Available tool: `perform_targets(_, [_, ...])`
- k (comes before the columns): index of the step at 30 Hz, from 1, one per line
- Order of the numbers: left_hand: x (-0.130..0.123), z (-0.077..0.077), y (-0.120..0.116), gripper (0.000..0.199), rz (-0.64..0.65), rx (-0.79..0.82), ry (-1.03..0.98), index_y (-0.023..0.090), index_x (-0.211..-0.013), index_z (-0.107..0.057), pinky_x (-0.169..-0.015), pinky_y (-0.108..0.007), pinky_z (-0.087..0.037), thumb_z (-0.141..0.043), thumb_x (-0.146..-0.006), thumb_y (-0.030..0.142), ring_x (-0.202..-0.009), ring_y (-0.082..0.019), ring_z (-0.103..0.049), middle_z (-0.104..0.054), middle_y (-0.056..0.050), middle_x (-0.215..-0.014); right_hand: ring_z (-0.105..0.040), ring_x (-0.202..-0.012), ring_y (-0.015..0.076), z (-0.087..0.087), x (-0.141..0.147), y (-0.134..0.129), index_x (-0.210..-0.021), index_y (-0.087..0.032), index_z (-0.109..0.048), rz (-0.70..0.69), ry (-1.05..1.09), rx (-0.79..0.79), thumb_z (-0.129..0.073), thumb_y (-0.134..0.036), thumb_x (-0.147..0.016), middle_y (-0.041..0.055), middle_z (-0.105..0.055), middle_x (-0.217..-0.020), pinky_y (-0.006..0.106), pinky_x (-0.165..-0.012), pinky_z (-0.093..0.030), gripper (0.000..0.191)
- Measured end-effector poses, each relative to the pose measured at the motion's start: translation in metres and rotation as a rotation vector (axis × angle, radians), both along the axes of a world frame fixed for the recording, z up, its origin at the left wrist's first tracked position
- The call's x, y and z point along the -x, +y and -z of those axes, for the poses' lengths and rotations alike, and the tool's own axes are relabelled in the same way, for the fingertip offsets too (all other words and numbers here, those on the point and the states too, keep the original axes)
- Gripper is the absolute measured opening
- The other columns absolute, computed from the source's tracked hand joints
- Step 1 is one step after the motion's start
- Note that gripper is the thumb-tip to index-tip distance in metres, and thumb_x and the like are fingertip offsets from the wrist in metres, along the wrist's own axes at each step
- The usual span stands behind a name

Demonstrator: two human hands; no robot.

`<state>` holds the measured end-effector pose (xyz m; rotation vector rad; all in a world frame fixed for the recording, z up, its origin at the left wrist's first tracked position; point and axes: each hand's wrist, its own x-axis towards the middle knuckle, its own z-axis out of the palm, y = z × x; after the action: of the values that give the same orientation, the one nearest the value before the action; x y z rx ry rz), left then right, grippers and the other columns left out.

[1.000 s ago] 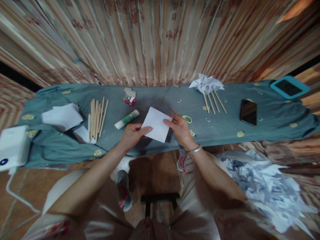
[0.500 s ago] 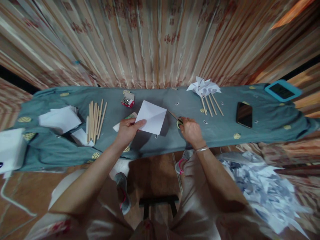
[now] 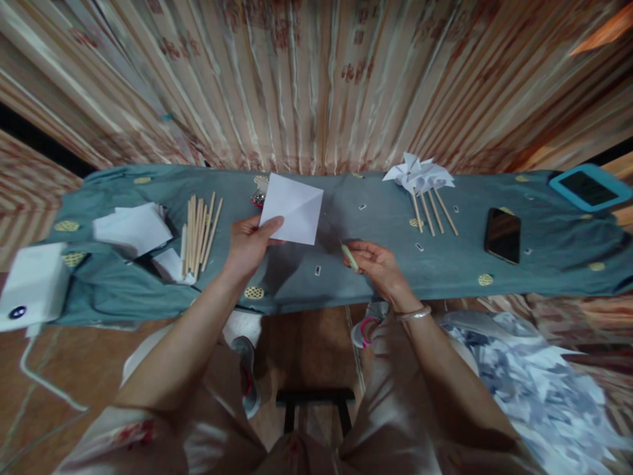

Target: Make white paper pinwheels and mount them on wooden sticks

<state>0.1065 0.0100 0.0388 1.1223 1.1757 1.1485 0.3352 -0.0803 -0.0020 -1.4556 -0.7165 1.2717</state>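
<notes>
My left hand (image 3: 250, 245) pinches a square sheet of white paper (image 3: 295, 212) by its lower left edge, thumb on top, and holds it raised above the table. A diagonal crease runs across the sheet. To its right, my right hand (image 3: 376, 265) is closed around the pale green handles of a pair of scissors (image 3: 350, 256). Their thin blades point up and left toward the paper, apart from it, and are hard to make out. Behind the sheet, partly hidden, is a small box of metal pins (image 3: 258, 198).
Left on the cloth-covered table (image 3: 341, 290) lie wooden sticks (image 3: 198, 231), stacked paper (image 3: 133, 227) and a white device (image 3: 34, 284). Paper pinwheels (image 3: 420, 175), a phone (image 3: 503, 234) and a blue-framed tablet (image 3: 588, 186) lie right. A heap of paper pinwheels (image 3: 548, 382) sits below the table's right side.
The paper has moved up and left, away from the scissors, and now covers part of the pin box. My right hand has turned, with its fingers loosened on the scissors. The view has shifted slightly.
</notes>
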Motion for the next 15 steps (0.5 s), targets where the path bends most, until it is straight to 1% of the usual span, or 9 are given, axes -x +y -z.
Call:
perform_targets(2, [0.000, -0.002, 0.001, 0.040, -0.015, -0.008, -0.016, 0.015, -0.078, -0.074, -0.059, -0.028, -0.058, -0.083, -0.058, 0.049, -0.069, -0.018, -0.068, -0.075, -0.005, -0.079, -0.066, -0.064, 0.0125, -0.005, 0.007, -0.005, -0.089, -0.018, -0.069, -0.013, 0.076, 0.009, -0.093, -0.048, -0.042, 0.0003, -0.071, -0.071, 0.020, -0.054, -0.045, 0.061])
perform_targets(4, [0.001, -0.003, 0.003, 0.037, -0.027, -0.021, -0.028, 0.016, -0.078, -0.074, -0.059, -0.028, -0.059, -0.083, -0.059, 0.047, -0.070, -0.018, -0.068, -0.075, -0.005, -0.080, -0.064, -0.065, 0.0110, -0.010, 0.011, -0.011, -0.091, -0.018, -0.071, -0.074, 0.110, 0.018, -0.091, -0.053, -0.048, 0.0008, -0.071, -0.074, 0.019, -0.053, -0.044, 0.059])
perform_targets(7, [0.002, -0.001, 0.005, 0.036, -0.027, -0.033, -0.031, 0.016, -0.077, -0.073, -0.059, -0.028, -0.060, -0.082, -0.061, 0.046, -0.072, -0.019, -0.070, -0.075, -0.005, -0.079, -0.061, -0.066, 0.0106, -0.014, 0.014, -0.020, -0.098, -0.017, -0.072, -0.262, 0.131, -0.006, -0.083, -0.057, -0.063, 0.0024, -0.071, -0.078, 0.020, -0.054, -0.043, 0.054])
perform_targets(10, [0.002, 0.002, 0.005, 0.033, -0.020, -0.024, -0.031, 0.016, -0.075, -0.072, -0.057, -0.028, -0.060, -0.083, -0.061, 0.044, -0.070, -0.018, -0.070, -0.075, -0.005, -0.078, -0.059, -0.068, 0.0111, -0.015, 0.016, -0.026, -0.104, -0.017, -0.072, -0.429, 0.129, -0.072, -0.078, -0.057, -0.072, 0.0032, -0.069, -0.080, 0.022, -0.056, -0.043, 0.052])
perform_targets(12, [0.001, 0.003, 0.004, 0.031, -0.021, -0.020, -0.035, 0.016, -0.074, -0.073, -0.056, -0.027, -0.060, -0.083, -0.060, 0.043, -0.067, -0.017, -0.069, -0.075, -0.005, -0.077, -0.058, -0.068, 0.0113, -0.015, 0.017, -0.028, -0.106, -0.017, -0.072, -0.479, 0.108, -0.109, -0.075, -0.059, -0.074, 0.0032, -0.069, -0.081, 0.022, -0.056, -0.044, 0.053])
perform_targets(15, [-0.001, 0.004, 0.003, 0.030, -0.008, -0.013, -0.027, 0.017, -0.074, -0.074, -0.055, -0.026, -0.060, -0.083, -0.061, 0.043, -0.067, -0.017, -0.069, -0.076, -0.005, -0.078, -0.057, -0.067, 0.0114, -0.016, 0.019, -0.027, -0.105, -0.017, -0.073, -0.512, 0.063, -0.142, -0.073, -0.061, -0.075, 0.0028, -0.067, -0.078, 0.022, -0.055, -0.043, 0.053])
